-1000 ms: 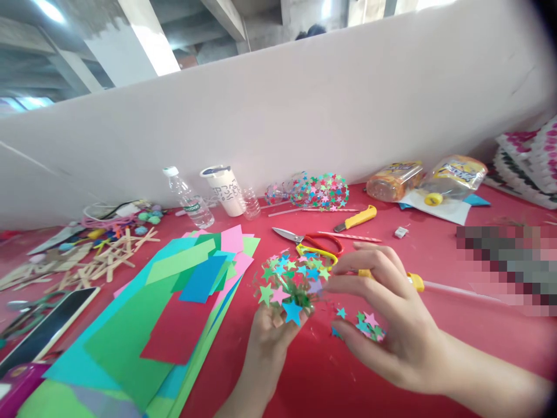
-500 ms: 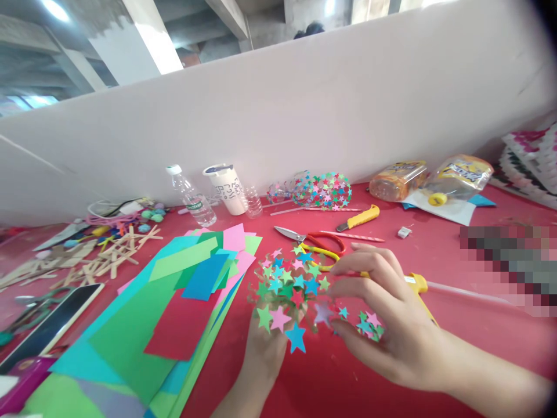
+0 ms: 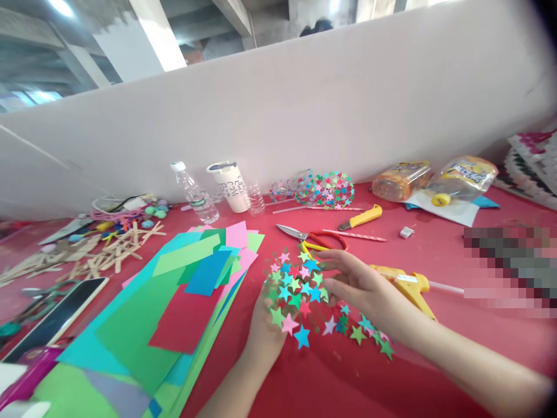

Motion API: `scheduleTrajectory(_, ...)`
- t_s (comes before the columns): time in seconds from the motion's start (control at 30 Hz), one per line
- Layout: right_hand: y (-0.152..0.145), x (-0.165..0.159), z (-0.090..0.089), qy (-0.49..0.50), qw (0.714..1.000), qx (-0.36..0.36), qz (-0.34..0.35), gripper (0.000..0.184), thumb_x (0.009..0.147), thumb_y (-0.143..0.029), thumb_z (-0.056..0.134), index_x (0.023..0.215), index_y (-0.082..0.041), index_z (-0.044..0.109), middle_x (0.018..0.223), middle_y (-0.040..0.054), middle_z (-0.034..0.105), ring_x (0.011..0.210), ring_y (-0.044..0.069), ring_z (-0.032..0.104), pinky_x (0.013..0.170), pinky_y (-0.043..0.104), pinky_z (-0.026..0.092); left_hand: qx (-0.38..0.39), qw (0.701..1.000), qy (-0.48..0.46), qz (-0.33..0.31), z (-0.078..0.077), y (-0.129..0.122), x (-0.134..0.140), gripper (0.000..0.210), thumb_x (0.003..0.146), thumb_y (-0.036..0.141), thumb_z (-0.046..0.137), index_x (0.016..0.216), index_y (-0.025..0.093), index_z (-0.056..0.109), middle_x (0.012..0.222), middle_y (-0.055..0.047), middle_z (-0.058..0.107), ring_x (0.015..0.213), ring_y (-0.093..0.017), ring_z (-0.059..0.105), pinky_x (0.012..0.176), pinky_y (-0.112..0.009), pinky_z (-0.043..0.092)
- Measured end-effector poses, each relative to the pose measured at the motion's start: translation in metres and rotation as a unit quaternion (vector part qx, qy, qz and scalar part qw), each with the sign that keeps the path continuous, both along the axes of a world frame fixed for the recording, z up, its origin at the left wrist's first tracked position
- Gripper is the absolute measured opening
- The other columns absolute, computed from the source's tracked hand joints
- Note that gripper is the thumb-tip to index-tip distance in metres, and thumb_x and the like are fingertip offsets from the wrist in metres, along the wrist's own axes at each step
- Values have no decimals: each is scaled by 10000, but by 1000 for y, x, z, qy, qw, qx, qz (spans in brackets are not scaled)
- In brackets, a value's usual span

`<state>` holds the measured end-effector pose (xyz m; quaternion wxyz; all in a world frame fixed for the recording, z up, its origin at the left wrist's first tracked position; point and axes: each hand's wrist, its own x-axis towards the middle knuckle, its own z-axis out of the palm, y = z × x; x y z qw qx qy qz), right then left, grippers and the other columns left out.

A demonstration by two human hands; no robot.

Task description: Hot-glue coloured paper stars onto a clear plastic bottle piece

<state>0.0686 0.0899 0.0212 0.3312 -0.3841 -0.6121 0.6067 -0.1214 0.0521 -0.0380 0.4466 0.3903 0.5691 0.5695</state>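
My left hand (image 3: pixel 266 325) is closed around a see-through plastic piece covered with paper stars (image 3: pixel 295 284), held up above the table. The stars are green, blue, pink and red, and they hide most of the fingers. My right hand (image 3: pixel 354 281) has its bent fingers against the right side of this piece; some fingertips are hidden behind it. Below the right hand lie loose paper stars (image 3: pixel 369 332) on the red table. Just behind the piece are scissors (image 3: pixel 300 234) with red and yellow handles. A yellow glue gun (image 3: pixel 409 284) lies beyond my right forearm.
Coloured paper sheets (image 3: pixel 134 331) cover the left, beside a phone (image 3: pixel 56 313) and wooden sticks (image 3: pixel 117 249). Along the white partition (image 3: pixel 278 110) stand a water bottle (image 3: pixel 198 197), a cup (image 3: pixel 235 188) and a star-covered bottle (image 3: pixel 326 188). A yellow utility knife (image 3: pixel 363 216) lies nearer.
My right hand has moved from spread fingers at the near right side to fingers against the star-covered piece, farther away. More loose stars are uncovered on the table. The left hand keeps its hold.
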Motion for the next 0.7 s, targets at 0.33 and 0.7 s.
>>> scheduleTrajectory(0.33,5,2,-1,-7,1000,-1,-22,340,885,-374,538,1180,-205,529,1011,45,666,774,152,660,783,352,558,18,994,105,7,31,2,-21,348,818,231,535,1158,246,605,1269,-43,615,1224,-228,532,968,-321,453)
scheduleTrajectory(0.7,5,2,3,-19,1000,-4,-18,380,924,-347,470,1253,-160,502,1016,87,677,813,161,701,816,371,588,5,995,96,30,42,-9,-15,386,903,503,492,1226,315,585,1388,-6,539,1331,-224,425,1076,-352,353)
